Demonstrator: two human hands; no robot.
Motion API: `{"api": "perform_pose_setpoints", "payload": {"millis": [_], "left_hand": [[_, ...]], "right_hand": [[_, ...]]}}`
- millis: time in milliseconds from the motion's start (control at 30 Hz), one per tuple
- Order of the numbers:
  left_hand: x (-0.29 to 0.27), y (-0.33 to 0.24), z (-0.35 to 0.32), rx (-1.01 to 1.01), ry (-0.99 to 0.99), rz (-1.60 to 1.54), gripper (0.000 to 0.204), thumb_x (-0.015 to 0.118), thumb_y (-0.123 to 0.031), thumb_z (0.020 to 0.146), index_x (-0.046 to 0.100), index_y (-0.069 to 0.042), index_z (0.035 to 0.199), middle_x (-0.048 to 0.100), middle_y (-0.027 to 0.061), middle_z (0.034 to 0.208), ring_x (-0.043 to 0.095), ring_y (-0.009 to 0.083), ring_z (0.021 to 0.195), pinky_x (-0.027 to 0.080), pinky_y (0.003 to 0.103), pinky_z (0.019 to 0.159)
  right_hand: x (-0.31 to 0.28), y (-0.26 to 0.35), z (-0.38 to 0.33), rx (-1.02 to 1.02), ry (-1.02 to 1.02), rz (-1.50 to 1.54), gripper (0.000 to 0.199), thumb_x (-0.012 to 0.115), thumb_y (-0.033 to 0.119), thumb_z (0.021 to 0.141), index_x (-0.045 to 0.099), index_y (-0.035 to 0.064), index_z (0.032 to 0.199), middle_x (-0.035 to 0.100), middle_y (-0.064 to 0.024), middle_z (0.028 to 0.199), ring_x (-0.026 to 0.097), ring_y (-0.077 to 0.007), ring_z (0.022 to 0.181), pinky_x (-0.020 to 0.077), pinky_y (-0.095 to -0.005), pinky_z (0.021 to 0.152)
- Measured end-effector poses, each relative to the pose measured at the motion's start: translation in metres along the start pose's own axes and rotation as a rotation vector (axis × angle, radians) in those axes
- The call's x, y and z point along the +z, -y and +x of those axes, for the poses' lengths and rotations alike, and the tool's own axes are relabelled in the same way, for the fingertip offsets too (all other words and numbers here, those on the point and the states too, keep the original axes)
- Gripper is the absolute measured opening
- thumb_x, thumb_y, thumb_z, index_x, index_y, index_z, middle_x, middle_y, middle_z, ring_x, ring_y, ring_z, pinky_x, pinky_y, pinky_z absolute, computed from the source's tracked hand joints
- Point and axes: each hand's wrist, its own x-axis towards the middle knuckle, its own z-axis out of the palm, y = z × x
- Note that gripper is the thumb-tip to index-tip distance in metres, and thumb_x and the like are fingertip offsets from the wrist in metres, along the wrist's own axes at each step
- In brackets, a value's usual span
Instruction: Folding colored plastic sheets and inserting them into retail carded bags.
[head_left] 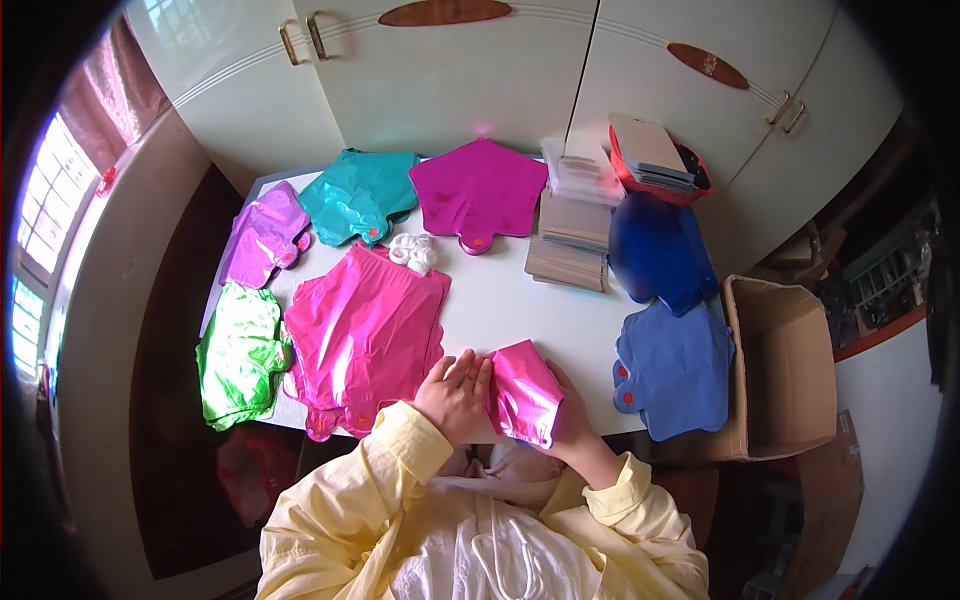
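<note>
Near the table's front edge is a folded pink foil balloon (525, 392), shiny and flat. My right hand (572, 418) grips it from the right, its fingers partly hidden behind the foil. At the left edge of the fold, my left hand (452, 396) has its fingers stretched out and touching the foil. Just left of that hand lies a larger pile of pink foil balloons (365, 325), spread flat and creased. A small white bundle (412, 252), perhaps string or ribbon, rests at the pile's far end.
Around the white table (520, 315) lie purple (262, 235), green (240, 350), teal (355, 195), magenta (478, 190), dark blue (665, 250) and light blue foil balloons (675, 370). Card stacks (570, 240) and a red basket (700, 188) stand back right. A cardboard box (785, 370) adjoins the right edge.
</note>
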Motion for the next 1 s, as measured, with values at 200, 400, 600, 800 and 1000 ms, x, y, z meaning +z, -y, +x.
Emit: {"api": "perform_pose_setpoints", "payload": {"millis": [200,400,600,800,1000], "left_hand": [[-0.007,-0.009,-0.003,-0.052,0.024,-0.059,0.059,0.055,-0.026,0.077,0.049,0.01,0.123,0.056,0.0233,0.122,0.05,0.0324,0.12,0.034,0.047,0.102],[-0.024,0.001,-0.005,-0.021,0.188,-0.193,0.084,0.057,-0.05,0.075,0.041,0.011,0.13,0.045,0.0272,0.133,0.042,0.0359,0.127,0.027,0.046,0.108],[-0.021,0.004,-0.007,0.0,0.188,-0.236,0.091,0.059,-0.056,0.073,0.039,0.011,0.131,0.044,0.0289,0.132,0.041,0.0367,0.127,0.027,0.044,0.108],[-0.018,0.009,-0.007,0.028,0.149,-0.285,0.092,0.062,-0.056,0.072,0.039,0.011,0.13,0.044,0.0285,0.132,0.042,0.0372,0.126,0.03,0.045,0.107],[-0.021,0.015,-0.011,0.058,0.166,-0.298,0.091,0.063,-0.056,0.072,0.039,0.008,0.132,0.043,0.0272,0.134,0.041,0.0378,0.127,0.03,0.046,0.107]], "right_hand": [[-0.005,-0.003,-0.001,-0.136,-0.008,-0.362,0.048,0.062,0.015,0.083,0.046,0.0029,0.127,0.055,-0.0112,0.124,0.054,-0.0253,0.114,0.036,-0.0344,0.104],[-0.041,-0.003,0.001,-0.267,0.187,-0.465,0.049,0.063,0.007,0.079,0.05,0.0079,0.126,0.057,-0.0128,0.122,0.054,-0.0298,0.113,0.0377,-0.0383,0.103],[-0.043,-0.008,0.027,-0.187,-0.207,-0.447,0.043,0.058,-0.001,0.076,0.059,0.0074,0.118,0.059,-0.0121,0.118,0.057,-0.0282,0.11,0.0469,-0.0351,0.093],[-0.038,-0.035,0.057,-0.533,0.008,-0.549,0.031,0.055,0.006,0.078,0.067,0.0096,0.106,0.065,-0.0064,0.112,0.06,-0.0208,0.108,0.0476,-0.0322,0.094],[-0.037,-0.031,0.055,-0.579,0.035,-0.599,0.03,0.056,0.006,0.077,0.068,0.0082,0.104,0.067,-0.0062,0.107,0.062,-0.019,0.103,0.049,-0.0318,0.092]]}}
